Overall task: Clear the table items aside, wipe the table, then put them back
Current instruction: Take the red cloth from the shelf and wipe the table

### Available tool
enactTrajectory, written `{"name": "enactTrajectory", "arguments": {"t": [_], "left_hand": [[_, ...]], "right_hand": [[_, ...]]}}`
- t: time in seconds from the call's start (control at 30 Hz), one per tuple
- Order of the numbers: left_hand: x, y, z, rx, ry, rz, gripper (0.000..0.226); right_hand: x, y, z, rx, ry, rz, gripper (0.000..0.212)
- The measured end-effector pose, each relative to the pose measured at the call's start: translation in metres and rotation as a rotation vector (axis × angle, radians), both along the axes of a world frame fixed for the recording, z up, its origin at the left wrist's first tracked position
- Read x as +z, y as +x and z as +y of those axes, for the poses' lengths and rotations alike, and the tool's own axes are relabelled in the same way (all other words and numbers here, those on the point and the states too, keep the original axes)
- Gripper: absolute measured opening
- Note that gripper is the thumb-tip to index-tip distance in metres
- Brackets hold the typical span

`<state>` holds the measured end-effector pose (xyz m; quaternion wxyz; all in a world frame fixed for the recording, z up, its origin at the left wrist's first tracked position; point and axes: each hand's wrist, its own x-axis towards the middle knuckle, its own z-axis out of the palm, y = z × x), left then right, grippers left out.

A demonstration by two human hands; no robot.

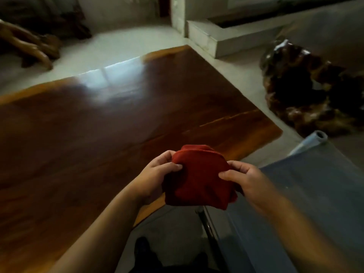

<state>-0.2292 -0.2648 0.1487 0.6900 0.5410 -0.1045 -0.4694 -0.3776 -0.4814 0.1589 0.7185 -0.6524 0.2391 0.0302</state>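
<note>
Cloth [199, 180] solid dark red. Counter [118, 119] glossy reddish-brown wood, lighter orange edge. Floor [110, 48] pale grey-white. Sheet [315, 194] at right grey-blue. Rolled tube [309, 142] pale blue.

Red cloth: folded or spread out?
Folded. The red cloth shows doubled layered edges on top, bunched compactly between left hand and right hand, above the table edge.

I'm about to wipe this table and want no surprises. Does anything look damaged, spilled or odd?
No spills show. One thing stands out: a long pale crack or seam runs across the wooden table toward its right edge. Otherwise, both the left hand and right hand hold the folded red cloth above the near corner.
</note>
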Motion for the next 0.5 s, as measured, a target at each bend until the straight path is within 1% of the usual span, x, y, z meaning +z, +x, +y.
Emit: {"name": "enactTrajectory", "arguments": {"t": [0.17, 0.3, 0.5], "left_hand": [[-0.004, 0.010, 0.063, 0.179, 0.003, 0.048, 0.018], [-0.012, 0.023, 0.110, 0.309, 0.003, 0.070, 0.021], [-0.028, 0.060, 0.172, 0.421, -0.029, 0.152, 0.028]], "right_hand": [[-0.002, 0.050, 0.039, 0.166, 0.037, 0.025, 0.026], [-0.008, 0.090, 0.077, 0.233, 0.048, 0.046, 0.030], [-0.017, 0.147, 0.135, 0.296, 0.047, 0.110, 0.031]]}}
